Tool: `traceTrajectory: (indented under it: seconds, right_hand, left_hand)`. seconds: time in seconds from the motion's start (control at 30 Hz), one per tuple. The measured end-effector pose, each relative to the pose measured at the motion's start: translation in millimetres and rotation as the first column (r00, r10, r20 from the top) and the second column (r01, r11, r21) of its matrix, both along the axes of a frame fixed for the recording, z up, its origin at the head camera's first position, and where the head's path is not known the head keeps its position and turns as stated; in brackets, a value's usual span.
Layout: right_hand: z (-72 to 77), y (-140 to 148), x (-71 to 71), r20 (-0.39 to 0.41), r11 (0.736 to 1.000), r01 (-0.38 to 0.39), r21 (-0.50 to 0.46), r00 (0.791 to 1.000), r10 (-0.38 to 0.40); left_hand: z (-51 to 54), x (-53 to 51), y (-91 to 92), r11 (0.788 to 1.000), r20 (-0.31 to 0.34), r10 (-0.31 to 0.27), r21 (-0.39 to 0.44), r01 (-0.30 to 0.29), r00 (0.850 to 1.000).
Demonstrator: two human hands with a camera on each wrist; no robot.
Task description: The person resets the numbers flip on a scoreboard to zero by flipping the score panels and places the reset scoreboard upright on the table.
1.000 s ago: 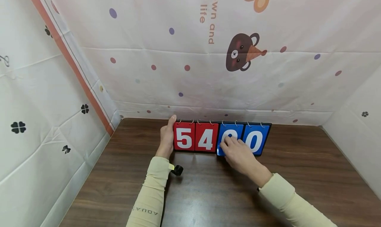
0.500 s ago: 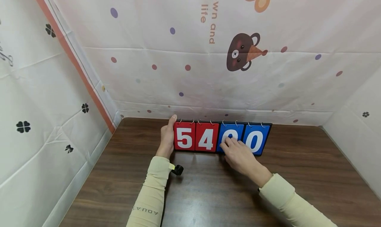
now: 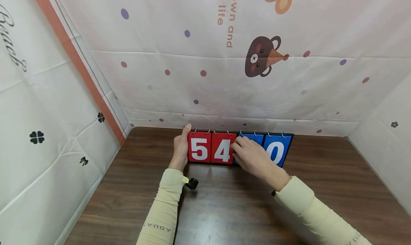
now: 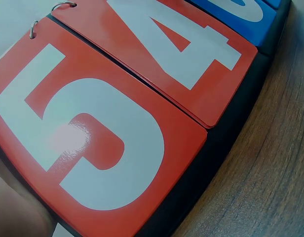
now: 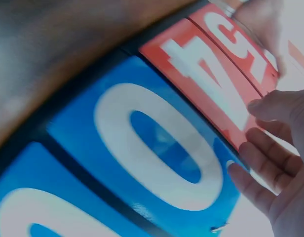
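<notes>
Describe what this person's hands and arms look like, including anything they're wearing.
The left hand and right hand are ungloved. The left sleeve and right sleeve are long and pale yellow-green. Dark lettering on the left one seems to read AQUA; the right one's is cut off by the frame edge. A small black device sits by the left wrist.

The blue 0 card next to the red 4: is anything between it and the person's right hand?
Nothing visible stands between the right hand and the blue 0 card. The fingers are close by the card's top edge; whether they touch it, I can't tell.
</notes>
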State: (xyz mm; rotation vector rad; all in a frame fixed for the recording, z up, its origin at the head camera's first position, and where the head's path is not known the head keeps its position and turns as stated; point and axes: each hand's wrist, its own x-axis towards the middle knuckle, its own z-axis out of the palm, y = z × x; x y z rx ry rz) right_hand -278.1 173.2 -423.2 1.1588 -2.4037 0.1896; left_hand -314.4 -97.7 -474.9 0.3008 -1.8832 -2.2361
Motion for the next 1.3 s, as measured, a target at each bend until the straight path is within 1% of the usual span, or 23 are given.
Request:
traceTrajectory:
  seconds: [0.1,0.23,0.33,0.43,0.53,0.6,0.67,0.73,0.8,0.9,1.0,1.07,1.2,1.3]
  right_hand:
    - [12.8,-6,-3.6,-0.020,0.997,-0.065,-0.050,0.998,0.064]
    - [30.0,-16,-9.1,-0.047,0.980,-0.159,-0.119,0.987,0.154]
    - [41.1,-23,-16.9,-0.052,0.972,-0.177,-0.151,0.984,0.171]
    - [47.1,-28,-27.8,-0.038,0.970,-0.156,-0.185,0.988,0.151]
    - [48.9,-31,-40.1,0.008,0.970,-0.110,-0.215,0.993,0.115]
    - [49.3,-32,-48.4,0.070,0.971,-0.059,-0.232,0.995,0.077]
    - [49.9,-33,-56.8,0.164,0.967,0.008,-0.254,0.986,0.035]
    - [50.8,-33,-65.1,0.268,0.959,0.081,-0.273,0.963,-0.006]
    - [51.2,-34,-73.6,0.359,0.945,0.148,-0.291,0.933,-0.035]
    - [49.5,-33,-83.8,0.438,0.930,0.216,-0.297,0.896,-0.069]
    - [46.2,-32,-93.2,0.483,0.924,0.255,-0.285,0.871,-0.092]
    - [44.2,-32,-98.2,0.526,0.926,0.269,-0.264,0.845,-0.096]
    - [42.7,-33,-104.7,0.616,0.936,0.293,-0.197,0.779,-0.114]
    - [44.0,-35,-107.7,0.663,0.941,0.316,-0.120,0.731,-0.161]
  left_hand:
    - [0.0,-0.6,-0.4,1.000,-0.002,0.001,0.000,-0.001,1.000]
    - [-1.0,-1.8,-0.8,1.000,-0.002,-0.005,0.003,0.005,1.000]
    - [-0.4,-2.4,-0.8,1.000,-0.004,-0.007,0.004,0.007,1.000]
    - [-0.2,-3.4,-1.3,1.000,-0.007,-0.004,0.008,0.004,1.000]
    - [-0.8,-4.2,-1.4,1.000,-0.007,-0.001,0.009,0.001,1.000]
    - [-0.8,-3.6,-1.0,1.000,-0.001,0.003,0.007,-0.003,1.000]
    - [-0.7,-3.3,-0.1,1.000,0.006,0.003,0.005,-0.003,1.000]
    - [-0.2,-3.0,0.7,1.000,0.010,0.003,0.003,-0.003,1.000]
    - [0.0,-3.5,1.8,1.000,0.007,0.000,0.003,0.000,1.000]
    - [-0.4,-3.3,3.2,1.000,-0.002,-0.009,0.009,0.009,1.000]
    - [-0.9,-3.0,3.8,1.000,-0.003,-0.016,0.018,0.016,1.000]
    - [-1.3,-2.6,3.5,1.000,0.002,-0.019,0.017,0.019,1.000]
    - [-0.5,-1.6,2.6,1.000,0.004,-0.017,0.011,0.016,1.000]
    - [0.1,-1.6,1.0,1.000,0.000,-0.012,0.007,0.012,1.000]
